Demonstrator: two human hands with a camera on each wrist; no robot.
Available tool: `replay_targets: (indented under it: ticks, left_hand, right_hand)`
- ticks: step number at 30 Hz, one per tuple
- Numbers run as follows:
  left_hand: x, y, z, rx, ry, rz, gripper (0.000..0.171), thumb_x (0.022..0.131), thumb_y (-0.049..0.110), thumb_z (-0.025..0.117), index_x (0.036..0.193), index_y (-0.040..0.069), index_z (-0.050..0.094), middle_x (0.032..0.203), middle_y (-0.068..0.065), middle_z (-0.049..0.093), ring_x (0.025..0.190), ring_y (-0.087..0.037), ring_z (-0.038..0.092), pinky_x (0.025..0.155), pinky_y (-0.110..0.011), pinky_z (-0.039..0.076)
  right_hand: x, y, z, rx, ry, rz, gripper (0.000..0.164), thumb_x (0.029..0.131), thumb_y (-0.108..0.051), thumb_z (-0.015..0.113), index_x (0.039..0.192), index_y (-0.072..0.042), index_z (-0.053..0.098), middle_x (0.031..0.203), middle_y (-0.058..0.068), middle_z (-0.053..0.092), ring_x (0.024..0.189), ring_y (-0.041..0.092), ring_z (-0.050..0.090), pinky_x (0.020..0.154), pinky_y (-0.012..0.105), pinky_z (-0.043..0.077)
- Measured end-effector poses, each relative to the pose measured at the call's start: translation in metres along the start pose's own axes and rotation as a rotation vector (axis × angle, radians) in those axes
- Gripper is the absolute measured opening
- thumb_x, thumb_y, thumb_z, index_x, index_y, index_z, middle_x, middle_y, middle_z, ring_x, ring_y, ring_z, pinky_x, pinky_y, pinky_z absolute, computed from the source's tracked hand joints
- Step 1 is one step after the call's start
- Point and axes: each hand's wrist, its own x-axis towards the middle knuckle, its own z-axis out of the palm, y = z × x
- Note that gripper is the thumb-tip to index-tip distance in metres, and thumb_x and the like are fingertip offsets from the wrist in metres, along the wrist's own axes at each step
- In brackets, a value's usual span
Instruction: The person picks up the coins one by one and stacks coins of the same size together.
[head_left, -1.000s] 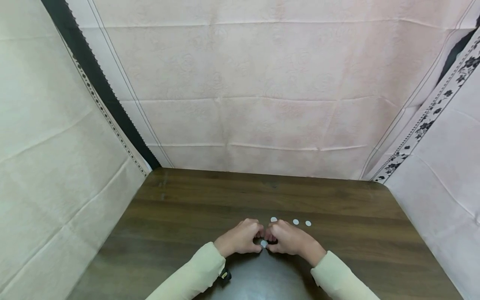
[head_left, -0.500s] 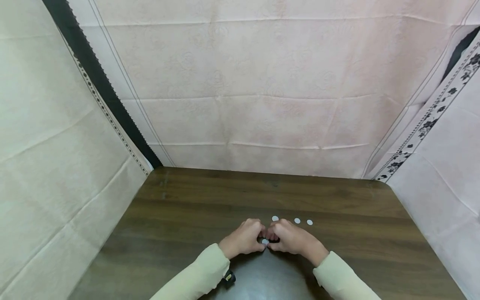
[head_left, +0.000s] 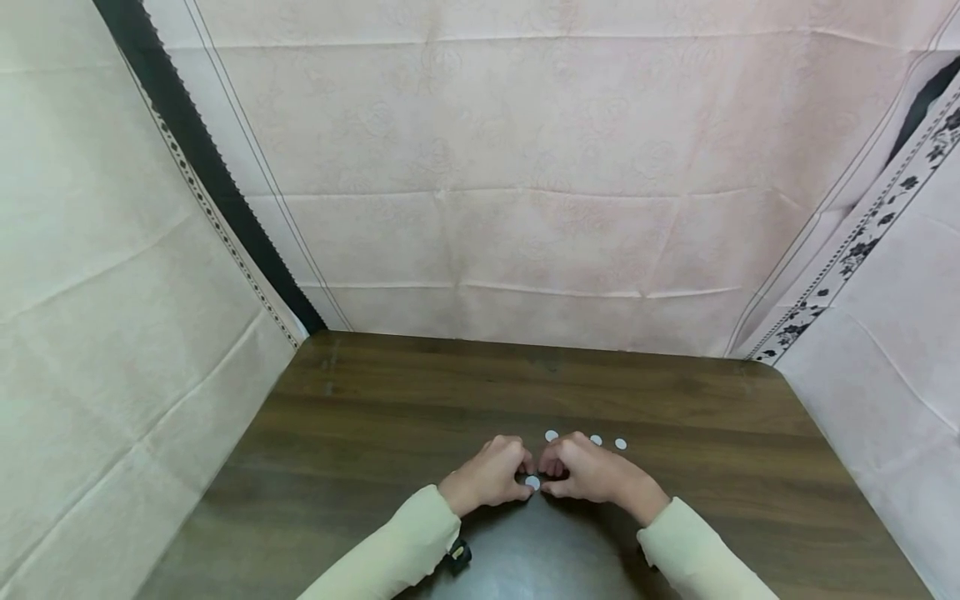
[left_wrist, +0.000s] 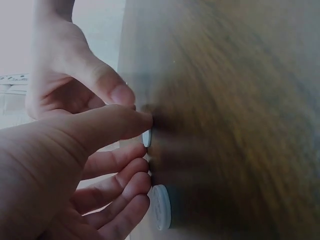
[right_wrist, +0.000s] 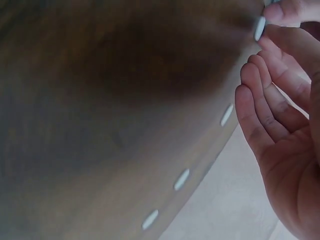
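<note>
A small white disc (head_left: 532, 482) lies between my hands at the front middle of the table (head_left: 420, 392). My left hand (head_left: 489, 473) pinches this disc between thumb and fingertips, as the left wrist view shows. My right hand (head_left: 596, 473) sits just to its right, thumb tip close to the disc's edge, its fingers (right_wrist: 252, 107) loosely bent with nothing gripped. Beyond the right hand lie three more white discs, the left one (head_left: 551, 435), the middle one (head_left: 596, 440) and the right one (head_left: 620, 444). Another rimmed disc (left_wrist: 161, 207) stands out near my left little finger, hidden in the head view.
The brown wooden table reaches back to a pale cloth wall (head_left: 480, 208). More cloth hangs at the left side (head_left: 135, 292) and at the right side (head_left: 885, 358). A small black device (head_left: 459, 554) is strapped under my left sleeve.
My right hand has drawn slightly to the right, widening the gap from the left fingers and partly covering the middle disc. My left hand has barely moved and stays at the front disc.
</note>
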Motion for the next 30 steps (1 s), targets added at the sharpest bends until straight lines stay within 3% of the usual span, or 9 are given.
replay_targets:
  ticks: [15,30]
  left_hand:
    - [-0.002,0.005,-0.002,0.059,0.001,0.023,0.012,0.088,0.021,0.086,0.091,0.011,0.080,0.088,0.003,0.069,0.075,-0.001,0.055,0.068,-0.015,0.050]
    - [-0.003,0.006,-0.003,0.048,-0.022,-0.001,0.012,0.090,0.023,0.085,0.093,0.012,0.080,0.090,0.004,0.067,0.075,-0.001,0.053,0.067,-0.015,0.049]
  right_hand:
    - [-0.003,0.009,-0.045,-0.101,-0.018,0.078,0.015,0.092,-0.011,0.080,0.103,-0.001,0.076,0.095,0.006,0.073,0.080,0.012,0.065,0.071,0.024,0.056]
    - [0.014,0.035,-0.040,-0.156,0.004,0.098,0.012,0.091,-0.010,0.081,0.099,-0.003,0.075,0.092,0.005,0.071,0.080,0.010,0.062,0.071,0.024,0.055]
